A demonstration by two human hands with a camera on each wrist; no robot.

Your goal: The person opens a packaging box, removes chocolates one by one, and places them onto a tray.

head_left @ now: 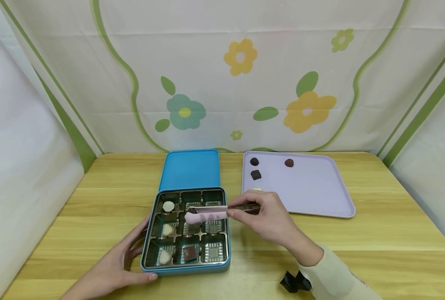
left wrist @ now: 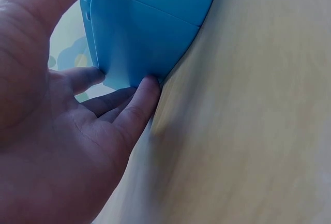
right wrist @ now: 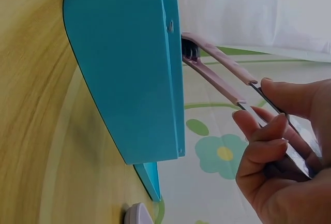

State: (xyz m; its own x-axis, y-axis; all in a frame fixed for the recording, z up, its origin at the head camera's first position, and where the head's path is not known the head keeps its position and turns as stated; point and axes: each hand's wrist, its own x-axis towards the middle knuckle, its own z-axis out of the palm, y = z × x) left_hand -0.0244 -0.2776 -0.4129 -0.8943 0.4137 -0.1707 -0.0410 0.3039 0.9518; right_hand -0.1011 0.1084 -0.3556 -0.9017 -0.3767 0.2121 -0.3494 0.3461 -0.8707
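Note:
A blue tin with a divided metallic insert stands at the front of the table. Three cream chocolates occupy its left column, and a brown square chocolate lies in the front middle compartment. My right hand holds pink-tipped tongs over the tin's middle. Between the tong tips is a dark chocolate. My left hand rests against the tin's left front corner, thumb along the front and fingertips touching the side wall.
Behind the tin lies its blue lid. To the right, a lilac tray bears several chocolates, one partly hidden by my right hand. A black object is beside my right sleeve. A floral cloth hangs behind the table.

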